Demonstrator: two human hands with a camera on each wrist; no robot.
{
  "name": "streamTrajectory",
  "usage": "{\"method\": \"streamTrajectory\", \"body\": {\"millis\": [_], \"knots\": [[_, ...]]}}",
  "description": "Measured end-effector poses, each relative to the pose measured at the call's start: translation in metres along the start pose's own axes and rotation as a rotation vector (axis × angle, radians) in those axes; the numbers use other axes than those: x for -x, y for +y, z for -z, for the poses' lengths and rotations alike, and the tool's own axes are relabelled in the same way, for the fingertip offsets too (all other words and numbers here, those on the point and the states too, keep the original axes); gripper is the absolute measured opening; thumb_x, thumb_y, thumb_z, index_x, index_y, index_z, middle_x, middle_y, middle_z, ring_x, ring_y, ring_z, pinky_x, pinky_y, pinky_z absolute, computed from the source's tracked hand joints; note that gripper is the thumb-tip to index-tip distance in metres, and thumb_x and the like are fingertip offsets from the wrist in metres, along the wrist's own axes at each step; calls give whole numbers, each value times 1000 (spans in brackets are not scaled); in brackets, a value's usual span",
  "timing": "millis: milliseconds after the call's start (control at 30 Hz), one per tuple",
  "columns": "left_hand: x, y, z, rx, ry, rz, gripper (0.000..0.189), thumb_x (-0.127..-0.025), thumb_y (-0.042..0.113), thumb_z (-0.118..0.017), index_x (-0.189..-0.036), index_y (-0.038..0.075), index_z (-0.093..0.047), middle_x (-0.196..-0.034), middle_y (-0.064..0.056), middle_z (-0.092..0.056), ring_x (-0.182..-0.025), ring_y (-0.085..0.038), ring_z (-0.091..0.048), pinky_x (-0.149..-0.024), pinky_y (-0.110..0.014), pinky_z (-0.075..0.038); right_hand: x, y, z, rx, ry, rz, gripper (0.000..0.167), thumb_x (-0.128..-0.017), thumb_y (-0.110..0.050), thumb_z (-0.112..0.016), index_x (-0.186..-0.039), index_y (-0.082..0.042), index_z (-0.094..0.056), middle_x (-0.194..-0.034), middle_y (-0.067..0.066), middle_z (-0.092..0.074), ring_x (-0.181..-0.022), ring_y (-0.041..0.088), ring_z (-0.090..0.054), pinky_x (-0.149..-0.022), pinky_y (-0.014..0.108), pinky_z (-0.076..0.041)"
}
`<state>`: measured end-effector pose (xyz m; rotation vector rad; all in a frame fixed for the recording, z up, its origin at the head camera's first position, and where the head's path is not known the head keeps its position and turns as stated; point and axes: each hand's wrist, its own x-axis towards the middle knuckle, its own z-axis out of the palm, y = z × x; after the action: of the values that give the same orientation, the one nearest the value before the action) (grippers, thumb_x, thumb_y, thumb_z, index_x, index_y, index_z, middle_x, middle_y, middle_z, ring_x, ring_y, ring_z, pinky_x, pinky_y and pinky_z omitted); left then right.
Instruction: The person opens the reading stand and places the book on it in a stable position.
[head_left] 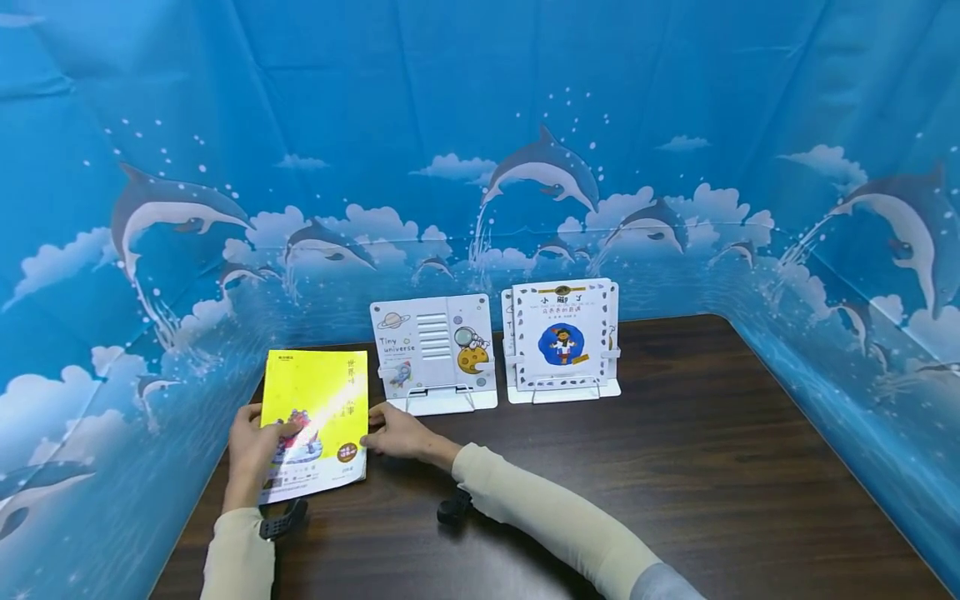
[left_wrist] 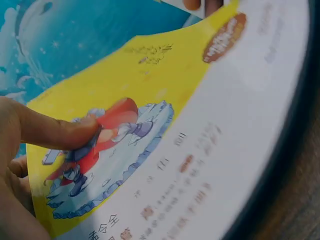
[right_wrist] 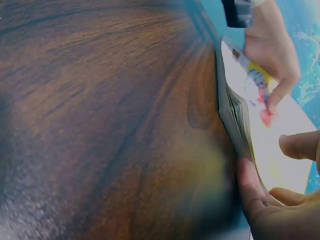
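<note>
A yellow and white paperback book [head_left: 315, 387] is held between both hands at the left of the table, cover up, as the head view shows. My left hand [head_left: 251, 450] grips its left edge, the thumb lying over the printed picture on the cover; the left wrist view shows the fingers partly hidden behind the book [left_wrist: 175, 195]. At the lower right edge my right hand [head_left: 405, 435] pinches the book, with one finger [right_wrist: 248, 180] under the edge in the right wrist view. There the page edges are slightly fanned.
Right of the book stands a white book stand [head_left: 435, 342] with space drawings. Beside it, a second white stand [head_left: 510, 375] bears a white picture book [head_left: 558, 333]. The dark wooden table [head_left: 675, 467] meets a blue dolphin-print curtain [head_left: 420, 100] at its back and sides.
</note>
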<state>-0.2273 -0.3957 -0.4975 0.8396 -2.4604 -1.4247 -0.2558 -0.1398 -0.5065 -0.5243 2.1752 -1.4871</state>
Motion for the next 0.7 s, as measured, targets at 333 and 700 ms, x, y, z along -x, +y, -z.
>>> {"method": "streamTrajectory", "body": {"millis": [333,700], "knots": [[11,19,7,123,4,10,80,-95,36,-78,-159,9,-38,-152,-21,-59,-80,-2,-63,-67,-19,-56,0,0,3,-73,-26,41,51,-101,-7,-71,-147,-3,-50,-112,8,-71,-85,9,-65,-70,23,-55],[26,52,-1,554,45,-129,49,-98,17,-76,-145,10,-63,-105,15,-75,-78,-3,-74,-67,-16,-60,5,-13,37,-169,92,201,45,-97,10,-65,-138,-5,-55,-108,9,-70,-89,13,-73,-83,45,-66]]}}
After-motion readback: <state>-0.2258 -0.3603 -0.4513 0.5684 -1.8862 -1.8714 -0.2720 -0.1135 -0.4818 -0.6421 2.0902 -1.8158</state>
